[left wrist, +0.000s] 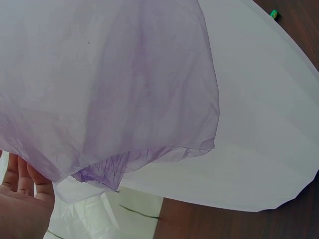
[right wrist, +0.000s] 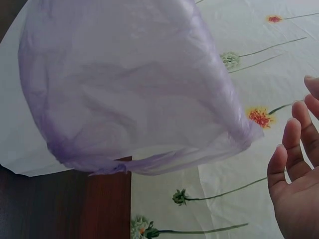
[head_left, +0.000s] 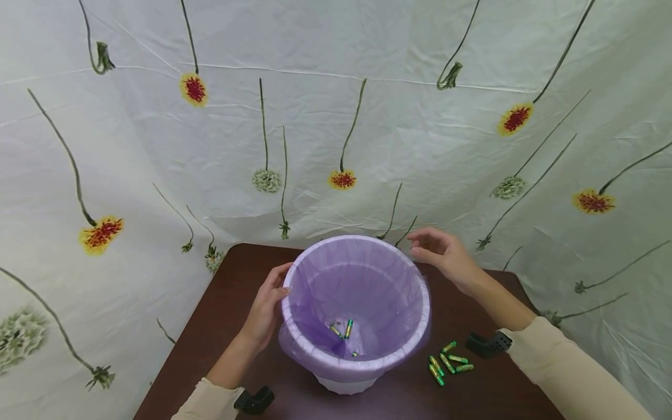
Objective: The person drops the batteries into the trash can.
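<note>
A white bin (head_left: 346,385) stands upright on the table, its rim covered by a thin purple bin liner (head_left: 362,291) folded down outside. My left hand (head_left: 268,303) holds the bin's left rim, thumb at the top edge and fingers along the outside. In the left wrist view, the hanging liner (left wrist: 149,84) hides the fingertips of my left hand (left wrist: 25,204). My right hand (head_left: 438,251) hovers beside the far right rim with nothing in it. Its fingers (right wrist: 291,134) are loosely spread, apart from the liner (right wrist: 139,84). Several green-and-gold batteries (head_left: 349,329) lie inside the bin.
More green-and-gold batteries (head_left: 446,363) lie in a loose group on the dark brown table (head_left: 236,286), right of the bin. A white cloth (head_left: 315,41) printed with flowers hangs behind and at both sides. Black bands (head_left: 254,401) sit on both wrists.
</note>
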`<act>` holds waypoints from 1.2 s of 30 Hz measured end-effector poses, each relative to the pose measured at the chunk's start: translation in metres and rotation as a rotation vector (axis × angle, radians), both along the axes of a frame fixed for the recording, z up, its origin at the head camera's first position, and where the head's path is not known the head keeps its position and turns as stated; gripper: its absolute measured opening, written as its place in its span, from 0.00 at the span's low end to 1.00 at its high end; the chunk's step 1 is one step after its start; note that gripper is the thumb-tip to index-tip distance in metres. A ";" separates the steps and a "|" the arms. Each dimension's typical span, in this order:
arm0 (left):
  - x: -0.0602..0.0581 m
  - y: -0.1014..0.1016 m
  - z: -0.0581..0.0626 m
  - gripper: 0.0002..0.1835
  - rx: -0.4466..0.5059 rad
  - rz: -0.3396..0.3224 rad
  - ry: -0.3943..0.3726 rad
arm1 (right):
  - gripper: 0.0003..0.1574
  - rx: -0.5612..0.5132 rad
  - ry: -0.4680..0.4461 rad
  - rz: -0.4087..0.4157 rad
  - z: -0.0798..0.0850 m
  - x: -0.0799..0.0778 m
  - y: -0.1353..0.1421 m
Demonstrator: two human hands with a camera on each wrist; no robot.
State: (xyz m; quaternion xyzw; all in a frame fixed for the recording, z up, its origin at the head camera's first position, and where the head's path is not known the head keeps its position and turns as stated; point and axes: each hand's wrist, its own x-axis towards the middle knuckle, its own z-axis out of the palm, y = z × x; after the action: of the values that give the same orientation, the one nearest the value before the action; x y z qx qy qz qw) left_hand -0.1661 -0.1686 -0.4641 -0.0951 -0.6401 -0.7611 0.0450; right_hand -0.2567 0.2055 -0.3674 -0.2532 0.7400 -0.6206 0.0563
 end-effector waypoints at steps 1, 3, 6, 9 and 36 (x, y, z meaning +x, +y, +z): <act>0.000 0.000 0.000 0.28 0.000 0.000 0.002 | 0.17 -0.001 0.001 -0.004 -0.001 0.000 0.002; 0.000 0.001 0.001 0.27 0.003 0.002 0.006 | 0.17 0.005 0.007 -0.018 -0.002 0.001 0.006; 0.001 0.001 0.002 0.27 0.006 0.005 0.008 | 0.16 0.012 0.005 -0.037 -0.003 0.003 0.012; 0.001 0.001 0.002 0.27 0.012 0.008 0.005 | 0.15 0.029 0.010 -0.053 -0.005 0.004 0.018; 0.001 0.003 0.001 0.27 0.017 0.016 -0.011 | 0.15 0.088 -0.028 -0.239 -0.044 0.029 0.071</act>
State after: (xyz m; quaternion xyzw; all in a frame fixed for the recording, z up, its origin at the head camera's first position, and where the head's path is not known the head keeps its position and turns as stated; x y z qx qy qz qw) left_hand -0.1648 -0.1655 -0.4633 -0.0853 -0.6346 -0.7666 0.0481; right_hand -0.2275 0.2766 -0.4119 -0.1516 0.7905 -0.5934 0.0033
